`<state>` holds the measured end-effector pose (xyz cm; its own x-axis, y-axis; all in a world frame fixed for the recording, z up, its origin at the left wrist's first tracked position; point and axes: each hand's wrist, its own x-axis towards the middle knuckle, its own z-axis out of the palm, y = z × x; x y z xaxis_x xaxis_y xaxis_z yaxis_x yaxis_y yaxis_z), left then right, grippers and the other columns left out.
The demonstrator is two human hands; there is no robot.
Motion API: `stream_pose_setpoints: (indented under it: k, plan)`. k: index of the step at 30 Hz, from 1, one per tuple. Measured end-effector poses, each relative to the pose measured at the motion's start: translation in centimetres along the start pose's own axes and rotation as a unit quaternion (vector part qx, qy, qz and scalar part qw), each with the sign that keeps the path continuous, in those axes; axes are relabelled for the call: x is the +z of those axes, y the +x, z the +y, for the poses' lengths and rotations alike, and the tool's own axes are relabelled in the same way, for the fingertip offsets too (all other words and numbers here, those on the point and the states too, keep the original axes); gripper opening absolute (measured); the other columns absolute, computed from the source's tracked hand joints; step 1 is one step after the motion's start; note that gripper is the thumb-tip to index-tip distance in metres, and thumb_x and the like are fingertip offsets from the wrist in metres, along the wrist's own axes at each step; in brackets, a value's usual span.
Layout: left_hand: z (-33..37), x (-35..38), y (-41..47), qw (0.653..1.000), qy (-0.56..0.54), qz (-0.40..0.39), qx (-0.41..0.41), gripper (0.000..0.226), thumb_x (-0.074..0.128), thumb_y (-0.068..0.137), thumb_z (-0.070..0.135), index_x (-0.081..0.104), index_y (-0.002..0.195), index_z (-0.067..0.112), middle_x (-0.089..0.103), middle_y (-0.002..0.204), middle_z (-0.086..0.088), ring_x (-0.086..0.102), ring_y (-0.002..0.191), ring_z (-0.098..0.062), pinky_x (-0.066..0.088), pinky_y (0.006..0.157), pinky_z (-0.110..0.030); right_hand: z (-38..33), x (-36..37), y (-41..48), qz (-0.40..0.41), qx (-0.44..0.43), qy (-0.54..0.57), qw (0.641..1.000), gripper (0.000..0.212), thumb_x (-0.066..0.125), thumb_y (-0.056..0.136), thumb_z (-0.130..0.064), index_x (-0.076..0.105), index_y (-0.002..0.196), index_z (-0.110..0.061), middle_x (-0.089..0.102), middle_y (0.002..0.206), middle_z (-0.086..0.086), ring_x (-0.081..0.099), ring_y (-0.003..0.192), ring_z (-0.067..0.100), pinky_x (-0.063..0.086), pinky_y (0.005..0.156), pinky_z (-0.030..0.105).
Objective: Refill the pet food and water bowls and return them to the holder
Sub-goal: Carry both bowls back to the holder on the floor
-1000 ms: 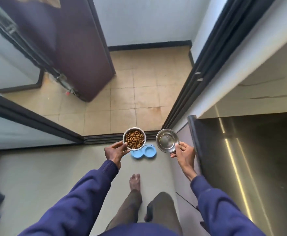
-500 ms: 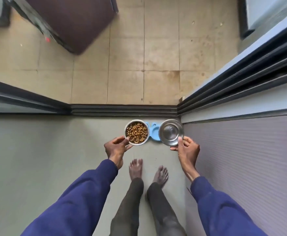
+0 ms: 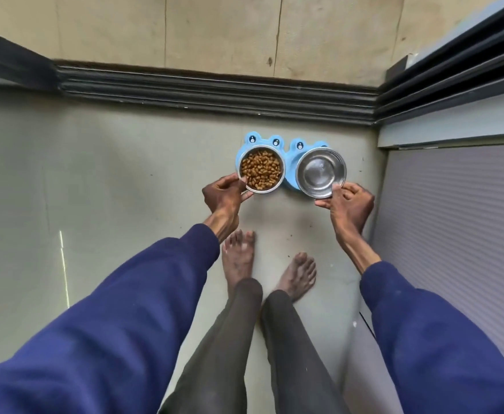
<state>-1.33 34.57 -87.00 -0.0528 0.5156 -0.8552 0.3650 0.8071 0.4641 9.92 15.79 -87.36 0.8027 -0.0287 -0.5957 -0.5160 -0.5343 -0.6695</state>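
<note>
A steel food bowl (image 3: 261,169) full of brown kibble is pinched at its near rim by my left hand (image 3: 225,195). A steel water bowl (image 3: 321,172) with a shiny inside is gripped at its near rim by my right hand (image 3: 347,203). Both bowls hang just over the blue frog-shaped holder (image 3: 288,146) on the grey floor, each above one of its two seats. Only the holder's far edge with the frog eyes and the strip between the bowls shows. I cannot tell whether the bowls touch the holder.
My bare feet (image 3: 238,258) stand just short of the holder. A dark sliding-door track (image 3: 214,91) runs across the floor beyond it, with tan tiles behind. A ribbed grey panel (image 3: 453,234) and a dark frame close the right side.
I have bent down and leaned forward, so the holder is nearer and more fully in view. Both bowls have dropped from in front of me to just over the holder's two seats.
</note>
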Motion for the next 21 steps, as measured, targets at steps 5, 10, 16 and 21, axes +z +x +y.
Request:
stream_pose_setpoints:
  k: [5,10,16,21]
  plan:
    - [-2.3,0.9,4.3,1.000,-0.003,0.023,-0.003,0.032,0.079,0.081,-0.008,0.068,0.110,-0.015,0.073,0.110,-0.028,0.075,0.097,-0.041,0.065,0.080,-0.049,3.5,2.5,3.0,-0.005,0.001,-0.005,1.000,0.023,0.066,0.096,-0.011,0.059,0.075,-0.016,0.069,0.065,0.013,0.074,0.054,0.028,0.063,0.056,0.053]
    - [-3.7,1.6,6.7,1.000,-0.009,0.025,-0.004,0.028,0.078,0.080,-0.009,0.070,0.106,-0.014,0.074,0.106,-0.029,0.077,0.086,-0.036,0.066,0.075,-0.046,6.0,3.7,4.6,-0.008,0.016,-0.013,1.000,0.015,0.066,0.097,-0.011,0.061,0.087,0.000,0.070,0.066,0.008,0.074,0.053,0.024,0.063,0.056,0.047]
    - [-4.2,2.4,7.6,0.999,-0.012,0.049,0.011,0.024,0.081,0.076,-0.010,0.073,0.098,-0.011,0.075,0.093,-0.020,0.077,0.081,-0.031,0.066,0.065,-0.037,6.5,3.9,5.8,-0.015,0.014,-0.029,0.999,0.015,0.068,0.097,-0.012,0.062,0.092,0.001,0.070,0.063,0.001,0.075,0.053,0.021,0.060,0.049,0.031]
    - [-4.1,2.9,8.5,0.996,0.021,0.081,0.017,0.024,0.084,0.072,-0.009,0.071,0.092,-0.010,0.075,0.096,-0.025,0.078,0.084,-0.034,0.066,0.064,-0.039,6.6,4.5,6.9,-0.024,0.020,-0.029,0.999,0.013,0.068,0.097,-0.011,0.058,0.096,-0.002,0.071,0.061,-0.001,0.075,0.054,0.023,0.060,0.052,0.029]
